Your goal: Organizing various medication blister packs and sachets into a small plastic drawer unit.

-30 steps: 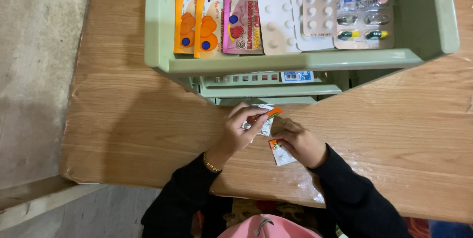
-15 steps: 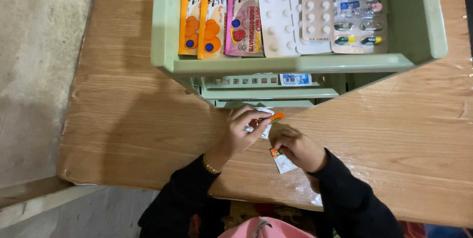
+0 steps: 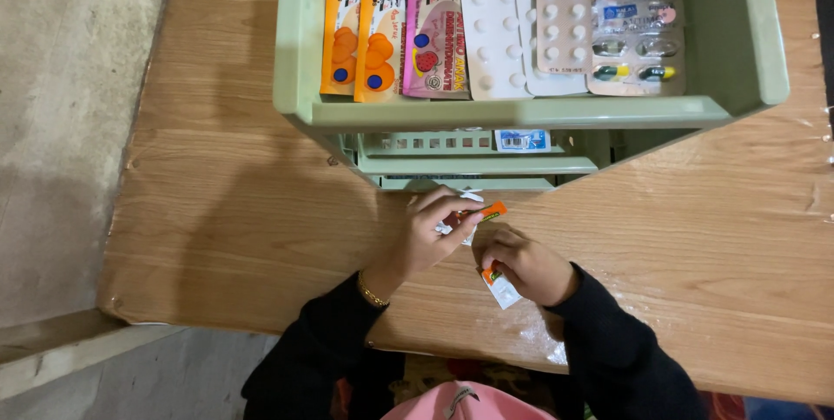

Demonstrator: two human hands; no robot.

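Observation:
My left hand (image 3: 426, 233) pinches a small white sachet with an orange end (image 3: 483, 211), lifted just above the wooden table (image 3: 226, 203) in front of the green rack. My right hand (image 3: 526, 262) sits close beside it, fingers curled over a second white sachet with an orange corner (image 3: 501, 287) that lies on the table. A gold bracelet is on my left wrist. Both arms wear black sleeves.
A green plastic tiered rack (image 3: 521, 112) stands at the table's far side. Its top tray holds orange packets (image 3: 360, 33), a pink packet (image 3: 433, 33), white pill blister strips (image 3: 521, 20) and capsule strips (image 3: 634, 29). Concrete floor (image 3: 61, 81) lies left of the table's edge.
My right hand has closed further over its sachet and drawn nearer the left hand. The left hand keeps its sachet in nearly the same place.

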